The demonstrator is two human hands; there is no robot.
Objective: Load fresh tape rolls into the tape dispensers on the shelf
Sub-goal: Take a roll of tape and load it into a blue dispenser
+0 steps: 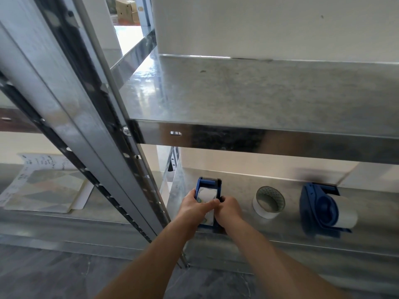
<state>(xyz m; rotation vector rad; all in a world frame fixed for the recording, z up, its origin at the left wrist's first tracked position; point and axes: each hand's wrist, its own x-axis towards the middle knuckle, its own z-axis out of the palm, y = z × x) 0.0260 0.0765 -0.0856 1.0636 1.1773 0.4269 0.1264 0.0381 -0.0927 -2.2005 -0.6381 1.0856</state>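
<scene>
A blue tape dispenser (209, 182) stands on the lower metal shelf (287, 230) with a white tape roll (206, 194) seated in it. My left hand (195, 205) grips the dispenser's left side, its thumb lying across the roll. My right hand (228, 209) holds the dispenser's right side, fingers curled at its edge. To the right a loose white tape roll (268, 201) lies flat on the shelf. Farther right a second blue dispenser (317, 207) lies on its side with a white roll (345, 212) on its hub.
A bare metal shelf (259, 93) juts out just above my hands. Steel uprights (103, 147) run diagonally at the left. A paper sheet with a coloured pattern (43, 186) lies on the floor behind them. Cardboard boxes (126, 9) sit far back.
</scene>
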